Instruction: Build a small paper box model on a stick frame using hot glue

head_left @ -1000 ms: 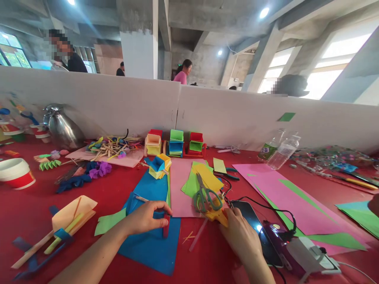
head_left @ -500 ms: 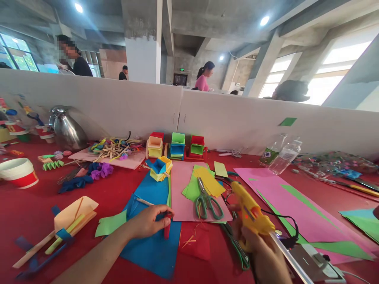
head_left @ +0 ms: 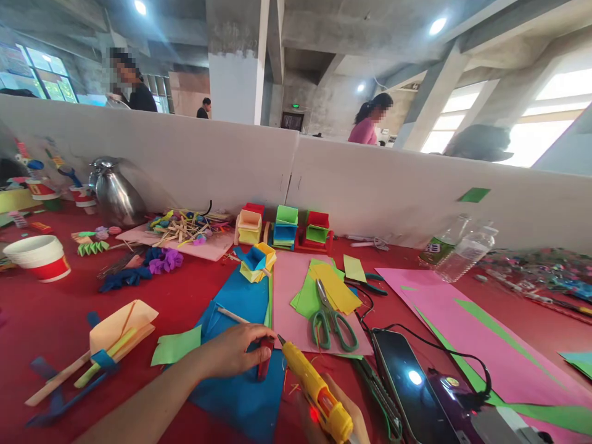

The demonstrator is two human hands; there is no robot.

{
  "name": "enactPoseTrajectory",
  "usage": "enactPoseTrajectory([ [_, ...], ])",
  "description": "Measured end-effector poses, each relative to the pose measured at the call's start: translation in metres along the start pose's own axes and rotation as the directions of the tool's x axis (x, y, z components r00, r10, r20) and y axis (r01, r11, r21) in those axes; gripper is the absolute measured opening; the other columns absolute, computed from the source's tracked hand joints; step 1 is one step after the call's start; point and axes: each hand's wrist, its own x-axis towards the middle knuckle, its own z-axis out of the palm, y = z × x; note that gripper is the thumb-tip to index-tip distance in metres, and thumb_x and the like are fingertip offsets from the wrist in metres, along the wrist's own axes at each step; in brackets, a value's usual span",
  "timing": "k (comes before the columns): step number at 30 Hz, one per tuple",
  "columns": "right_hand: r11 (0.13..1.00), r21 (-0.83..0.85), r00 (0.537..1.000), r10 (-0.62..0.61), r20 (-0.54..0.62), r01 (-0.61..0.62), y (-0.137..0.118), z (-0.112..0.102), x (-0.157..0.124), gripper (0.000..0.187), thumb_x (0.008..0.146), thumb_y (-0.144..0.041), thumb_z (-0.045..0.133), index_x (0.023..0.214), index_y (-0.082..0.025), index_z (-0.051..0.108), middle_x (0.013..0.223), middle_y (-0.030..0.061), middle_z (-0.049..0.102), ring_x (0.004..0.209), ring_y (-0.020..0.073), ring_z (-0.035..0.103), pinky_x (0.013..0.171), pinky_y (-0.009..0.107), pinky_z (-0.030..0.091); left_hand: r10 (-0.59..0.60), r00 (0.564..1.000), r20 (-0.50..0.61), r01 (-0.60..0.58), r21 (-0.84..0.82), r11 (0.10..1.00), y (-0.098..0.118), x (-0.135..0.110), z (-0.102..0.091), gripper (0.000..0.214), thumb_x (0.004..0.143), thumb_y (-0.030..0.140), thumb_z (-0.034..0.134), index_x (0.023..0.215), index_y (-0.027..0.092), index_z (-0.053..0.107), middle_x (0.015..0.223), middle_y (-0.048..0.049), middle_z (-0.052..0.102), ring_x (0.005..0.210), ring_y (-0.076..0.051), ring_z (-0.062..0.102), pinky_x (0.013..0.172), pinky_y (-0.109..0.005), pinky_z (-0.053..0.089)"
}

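Note:
My left hand [head_left: 238,350] pinches a small red piece [head_left: 264,364] that stands on a blue foam sheet [head_left: 240,345]. My right hand [head_left: 340,416], mostly hidden at the bottom edge, grips a yellow glue gun [head_left: 314,388]. The gun's nozzle points up and left and reaches the top of the red piece by my left fingertips. Green-handled scissors [head_left: 330,314] lie on a pink sheet [head_left: 291,296] just right of the gun.
A phone [head_left: 407,379] with a black cable lies at the right on the red tablecloth [head_left: 46,308]. Small coloured paper boxes [head_left: 284,228], a stick pile [head_left: 185,228], a steel kettle [head_left: 113,194], a red-and-white tub [head_left: 39,256] and plastic bottles [head_left: 462,250] stand before a white partition [head_left: 370,185]. People stand beyond.
My right hand picked the glue gun up from beside the scissors, lifted it, then swung it left so its nozzle meets the red piece. My left hand stayed on the piece.

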Motion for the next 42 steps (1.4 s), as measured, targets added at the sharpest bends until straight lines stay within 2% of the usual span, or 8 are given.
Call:
enactPoseTrajectory([
  [3,0.999,-0.033,1.000,0.019,0.021,-0.018,0.0019,-0.0005,-0.0003,0.039,0.069,-0.058,0.050,0.059,-0.020,0.045,0.050,0.0009,0.053,0.043,0.0125,0.047,0.043,0.022,0.037,0.023,1.000,0.009,-0.023,0.005,1.000,0.0012,-0.0014,-0.0005,0.037,0.082,0.034,0.044,0.118,0.029,0.052,0.120,-0.0006,0.056,0.107,-0.020,0.051,0.088,-0.029,0.039],
  [11,0.998,-0.053,0.999,0.037,0.037,-0.035,-0.0007,0.0007,-0.0010,0.034,0.069,-0.053,0.053,0.061,-0.019,0.049,0.052,0.0020,0.055,0.045,0.0141,0.050,0.045,0.023,0.039,0.036,0.999,0.021,-0.036,0.024,0.999,0.0037,-0.0043,-0.0024,0.038,0.083,0.034,0.042,0.120,0.028,0.051,0.121,-0.0010,0.056,0.109,-0.021,0.050,0.088,-0.028,0.039],
  [29,0.997,-0.073,0.995,0.004,0.102,0.003,-0.0057,-0.0019,0.0022,0.030,0.071,-0.046,0.053,0.062,-0.018,0.050,0.052,0.0022,0.054,0.047,0.0137,0.049,0.048,0.022,0.040,0.045,0.998,0.034,-0.046,0.050,0.998,0.0047,-0.0045,-0.0045,0.040,0.083,0.034,0.042,0.121,0.026,0.050,0.124,-0.0025,0.054,0.111,-0.022,0.050,0.089,-0.030,0.040],
  [42,0.993,-0.120,0.996,0.022,0.092,-0.011,-0.0022,-0.0049,0.0016,0.036,0.071,-0.053,0.052,0.064,-0.018,0.056,0.053,0.0038,0.057,0.047,0.0149,0.052,0.047,0.023,0.041,0.057,0.998,0.039,-0.058,0.046,0.997,0.0052,-0.0045,-0.0056,0.039,0.083,0.033,0.042,0.121,0.028,0.050,0.123,-0.0020,0.054,0.111,-0.021,0.049,0.089,-0.030,0.040],
])
